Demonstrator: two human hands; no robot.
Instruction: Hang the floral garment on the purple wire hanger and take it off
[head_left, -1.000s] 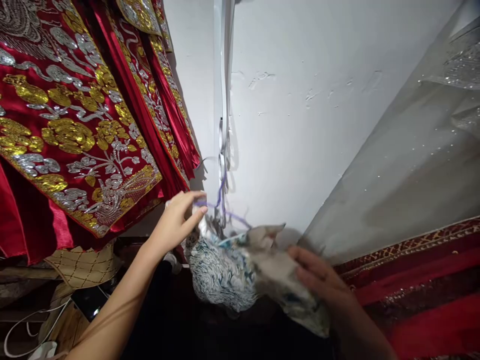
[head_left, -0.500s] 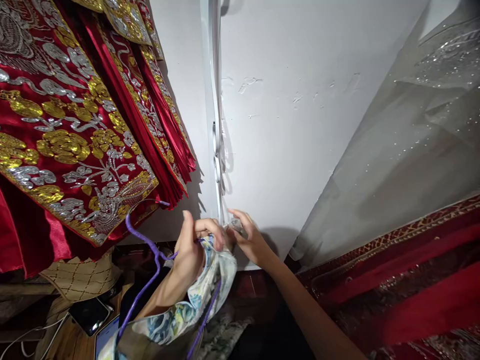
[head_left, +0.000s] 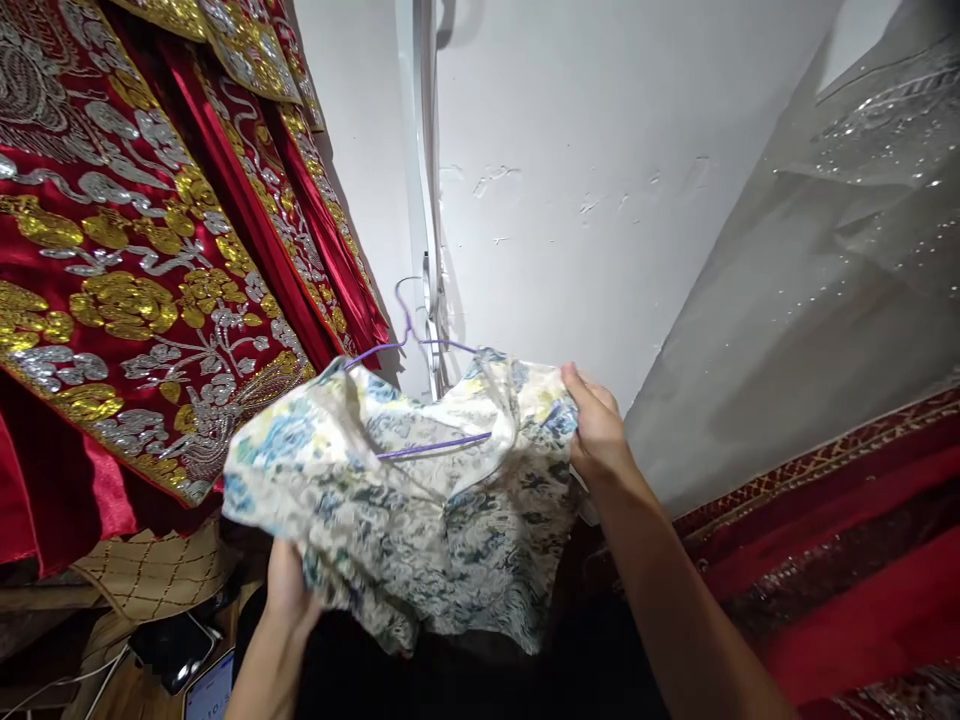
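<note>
A floral blouse point(head_left: 442, 510) in white, blue and yellow is spread out on a purple hanger point(head_left: 409, 340). The hanger's hook rises above the neckline, in front of the white wall, and its lower bar crosses the open neck. My right hand point(head_left: 600, 425) is closed on the blouse's right shoulder edge, thumb on top. Below the left sleeve is my left hand point(head_left: 289, 585), partly behind the cloth; its fingers are hidden, so I cannot tell how they are set.
A red costume point(head_left: 135, 300) with gold and silver embroidery hangs at left. A white vertical strip point(head_left: 420, 130) runs down the wall. Sheer sparkly fabric point(head_left: 810, 280) and red cloth point(head_left: 862, 600) are at right. A black device point(head_left: 172, 645) and a phone point(head_left: 210, 690) lie lower left.
The blouse, bunched around my hands before, is now spread across the hanger. My right hand has moved right to its shoulder; my left hand has moved left and down.
</note>
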